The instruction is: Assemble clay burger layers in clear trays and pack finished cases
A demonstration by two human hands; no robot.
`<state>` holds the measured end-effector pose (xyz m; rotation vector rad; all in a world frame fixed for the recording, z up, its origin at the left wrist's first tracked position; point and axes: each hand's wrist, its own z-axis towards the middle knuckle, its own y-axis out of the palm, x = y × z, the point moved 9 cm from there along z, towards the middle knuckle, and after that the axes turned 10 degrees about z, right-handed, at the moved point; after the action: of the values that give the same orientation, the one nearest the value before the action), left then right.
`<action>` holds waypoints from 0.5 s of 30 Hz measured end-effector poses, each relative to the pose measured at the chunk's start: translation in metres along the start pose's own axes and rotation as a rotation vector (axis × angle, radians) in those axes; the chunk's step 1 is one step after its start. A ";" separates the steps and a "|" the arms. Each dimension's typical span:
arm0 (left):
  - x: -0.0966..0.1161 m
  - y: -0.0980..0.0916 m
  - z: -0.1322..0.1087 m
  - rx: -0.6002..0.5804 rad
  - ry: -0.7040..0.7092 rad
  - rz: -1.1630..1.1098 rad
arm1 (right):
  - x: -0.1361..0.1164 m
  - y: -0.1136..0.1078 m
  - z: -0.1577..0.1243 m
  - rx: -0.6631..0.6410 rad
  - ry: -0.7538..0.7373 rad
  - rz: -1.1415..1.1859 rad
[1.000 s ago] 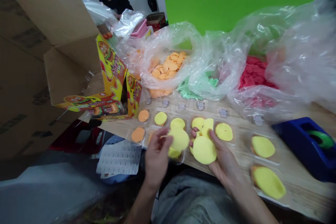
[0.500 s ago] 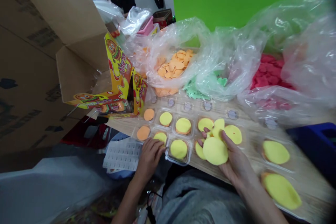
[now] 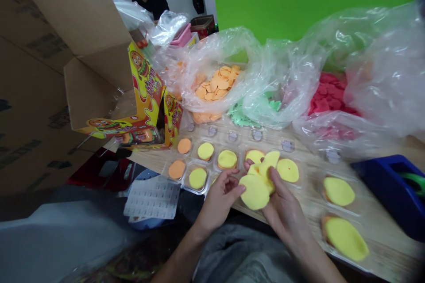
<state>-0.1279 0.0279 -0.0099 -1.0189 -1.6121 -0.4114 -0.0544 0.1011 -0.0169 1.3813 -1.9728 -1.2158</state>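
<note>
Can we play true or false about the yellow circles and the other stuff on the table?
1. The right hand is holding yellow discs. True.
2. The tape dispenser is red. False: it is blue.
3. Orange discs lie inside a clear plastic bag. True.
4. The left hand is holding a green piece. False: it is open beside the yellow discs, and the green pieces lie farther back.
</note>
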 end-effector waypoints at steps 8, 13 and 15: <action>0.008 -0.140 0.028 0.529 0.204 0.630 | -0.023 -0.022 0.005 0.160 -0.068 0.034; -0.010 -0.176 0.050 0.578 0.218 0.839 | -0.021 -0.026 0.004 0.163 -0.067 0.050; -0.017 -0.174 0.054 0.552 0.206 0.877 | -0.017 -0.021 0.003 0.134 -0.044 0.041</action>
<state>-0.2984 -0.0380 0.0002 -1.0860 -0.8796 0.4866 -0.0391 0.1151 -0.0347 1.3811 -2.1369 -1.1227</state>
